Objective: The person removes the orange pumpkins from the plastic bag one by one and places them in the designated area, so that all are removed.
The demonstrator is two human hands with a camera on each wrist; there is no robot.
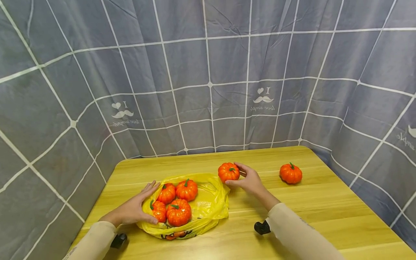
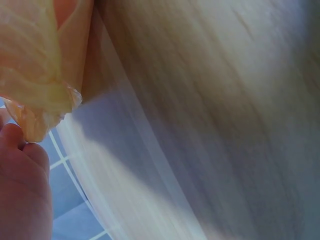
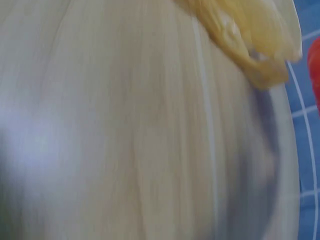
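A yellow plastic bag (image 1: 208, 216) lies on the table with its mouth spread wide. Several orange toy pumpkins with green stems, one of them a front pumpkin (image 1: 179, 213), sit inside its left half. My left hand (image 1: 133, 207) rests against the bag's left rim, fingers and thumb spread along it. The left wrist view shows fingers (image 2: 25, 150) at the edge of the bag (image 2: 42, 75). Between thumb and fingers my right hand (image 1: 250, 180) holds another toy pumpkin (image 1: 228, 172) just beyond the bag's right rim. Only a red sliver of that pumpkin (image 3: 315, 70) enters the right wrist view.
One more toy pumpkin (image 1: 290, 173) stands on the right part of the wooden table (image 1: 312, 209). A grey-blue curtain (image 1: 227, 101) with white lines hangs behind the table and along both sides. Dark wrist-camera pieces show under both sleeves.
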